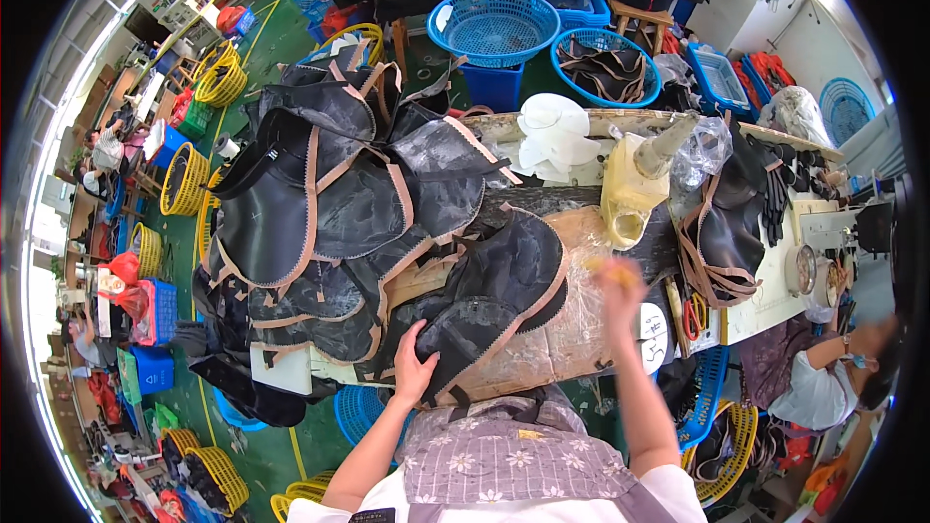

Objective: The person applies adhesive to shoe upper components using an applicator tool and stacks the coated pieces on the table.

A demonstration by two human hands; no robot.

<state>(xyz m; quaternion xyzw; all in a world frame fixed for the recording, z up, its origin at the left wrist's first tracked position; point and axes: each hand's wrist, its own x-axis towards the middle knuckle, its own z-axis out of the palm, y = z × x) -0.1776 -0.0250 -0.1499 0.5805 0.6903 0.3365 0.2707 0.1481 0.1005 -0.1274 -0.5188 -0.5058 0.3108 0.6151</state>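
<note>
My left hand (pixel 414 368) grips the near left edge of a black shoe upper (pixel 489 295) with a pale zigzag rim, its thumb and fingers at the edge. The upper lies partly over a board covered in clear plastic and brown tape (pixel 552 353). My right hand (pixel 620 295) is over the board's right side, smeared by motion. Its fingers are closed round something small and yellowish that is too blurred to name. Just beyond it stands a stained cream plastic container (pixel 635 184) with a grey, crusted neck. To the left, more black uppers (pixel 334 203) lie in an overlapping heap.
White rounded sheets (pixel 555 136) lie at the table's far side. At the right are hanging black uppers (pixel 727 237), orange-handled scissors (pixel 694 315) and a white pad (pixel 651 337). Blue baskets (pixel 494 24) stand beyond the table. A co-worker (pixel 823 378) is at the right.
</note>
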